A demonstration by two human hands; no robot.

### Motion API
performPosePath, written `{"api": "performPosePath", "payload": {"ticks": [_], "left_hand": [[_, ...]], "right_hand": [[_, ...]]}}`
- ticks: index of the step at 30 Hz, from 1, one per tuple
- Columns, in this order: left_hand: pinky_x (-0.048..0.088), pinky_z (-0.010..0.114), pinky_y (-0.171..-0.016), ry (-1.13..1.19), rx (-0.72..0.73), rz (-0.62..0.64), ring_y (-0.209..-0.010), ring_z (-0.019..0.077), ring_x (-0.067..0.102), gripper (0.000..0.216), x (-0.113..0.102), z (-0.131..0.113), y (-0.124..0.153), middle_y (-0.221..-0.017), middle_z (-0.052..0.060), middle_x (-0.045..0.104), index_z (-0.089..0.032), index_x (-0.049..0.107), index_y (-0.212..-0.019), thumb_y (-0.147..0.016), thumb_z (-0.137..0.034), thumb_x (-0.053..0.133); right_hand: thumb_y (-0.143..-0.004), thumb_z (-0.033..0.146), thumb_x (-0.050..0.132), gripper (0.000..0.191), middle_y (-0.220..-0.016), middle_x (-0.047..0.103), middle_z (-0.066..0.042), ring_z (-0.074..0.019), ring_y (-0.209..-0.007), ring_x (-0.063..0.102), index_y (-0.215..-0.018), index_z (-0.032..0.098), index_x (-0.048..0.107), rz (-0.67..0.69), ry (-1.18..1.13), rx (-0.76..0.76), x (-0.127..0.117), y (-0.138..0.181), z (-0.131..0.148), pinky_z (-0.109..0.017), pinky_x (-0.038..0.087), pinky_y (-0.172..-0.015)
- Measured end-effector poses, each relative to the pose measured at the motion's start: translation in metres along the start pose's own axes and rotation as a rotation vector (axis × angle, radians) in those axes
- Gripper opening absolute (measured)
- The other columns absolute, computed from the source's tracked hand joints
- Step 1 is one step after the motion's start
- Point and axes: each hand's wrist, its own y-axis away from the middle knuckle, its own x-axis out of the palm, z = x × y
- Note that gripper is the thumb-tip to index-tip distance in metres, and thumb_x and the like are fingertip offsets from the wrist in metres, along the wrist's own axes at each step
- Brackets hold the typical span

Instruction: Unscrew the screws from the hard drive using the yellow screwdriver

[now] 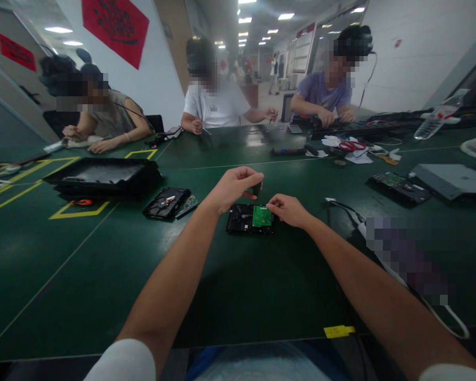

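A black hard drive [244,218] with a green circuit board [261,216] on top lies on the dark green table [238,286] in front of me. My left hand [234,186] hovers just above and behind the drive, fingers curled round a small dark object I cannot make out. My right hand [287,209] rests at the drive's right edge, its fingers pinched together on the corner of the green board.
A second opened hard drive [167,202] lies to the left, beside a black tray [103,176]. Another drive [400,186] and a grey box [452,179] sit at the right. A white cable [440,307] runs along my right arm. Three people work at the far side.
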Motion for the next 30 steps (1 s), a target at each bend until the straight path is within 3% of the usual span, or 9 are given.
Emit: {"api": "performPosePath", "payload": {"ticks": [5, 21, 30], "left_hand": [[0.059, 0.026, -0.063, -0.137, 0.031, -0.086, -0.072, 0.0130, 0.062, 0.036, 0.0042, 0.0010, -0.0003, -0.082, 0.004, 0.065, -0.017, 0.063, -0.085, -0.084, -0.043, 0.087], [0.062, 0.030, -0.073, 0.069, -0.017, 0.113, -0.093, 0.0193, 0.070, 0.025, -0.0015, -0.0027, 0.0015, -0.100, 0.009, 0.073, -0.017, 0.077, -0.105, -0.092, -0.038, 0.074], [0.058, 0.024, -0.064, -0.005, 0.056, 0.011, -0.081, 0.0151, 0.068, 0.024, 0.0034, -0.0011, 0.0005, -0.092, 0.008, 0.073, -0.015, 0.071, -0.090, -0.088, -0.037, 0.081]], "right_hand": [[-0.101, 0.038, 0.066, 0.018, -0.085, 0.073, -0.001, -0.0105, -0.057, 0.062, -0.103, 0.020, 0.067, 0.012, -0.013, -0.008, -0.0010, 0.0010, -0.0006, -0.023, 0.048, -0.053], [-0.100, 0.035, 0.067, 0.014, -0.080, 0.072, 0.000, -0.0110, -0.055, 0.062, -0.100, 0.021, 0.067, -0.003, -0.014, 0.012, 0.0004, 0.0007, 0.0014, -0.023, 0.048, -0.052], [-0.100, 0.035, 0.068, 0.014, -0.084, 0.074, -0.002, -0.0111, -0.056, 0.063, -0.100, 0.021, 0.068, -0.009, -0.029, 0.020, 0.0017, -0.0001, -0.0008, -0.023, 0.049, -0.051]]}}
